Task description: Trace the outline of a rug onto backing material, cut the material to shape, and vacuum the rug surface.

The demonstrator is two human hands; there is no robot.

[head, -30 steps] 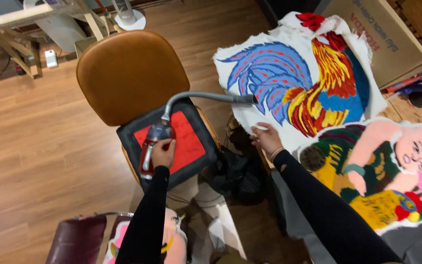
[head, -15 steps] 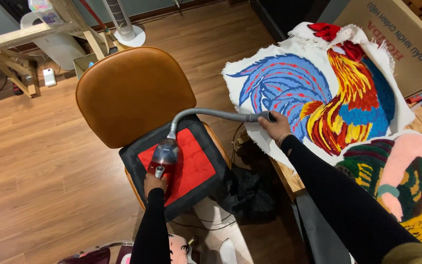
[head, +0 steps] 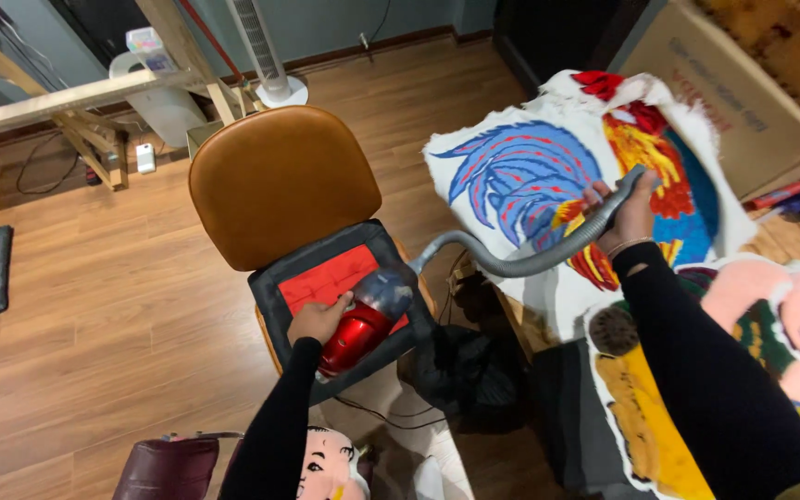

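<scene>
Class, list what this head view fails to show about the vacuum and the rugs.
- Hose tip: hidden behind right hand over the rooster rug.
- Red vacuum underside: hidden by its body and left hand.
- Figure rug: cut by right edge and sleeve.

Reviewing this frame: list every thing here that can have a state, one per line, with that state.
Left hand: gripping the red vacuum body, which sits on the seat cushion.
Right hand: closed around the grey hose, raised above the rooster rug.
Rooster rug: spread flat, partly over the second rug.
Seat cushion: lying on the brown chair.
</scene>
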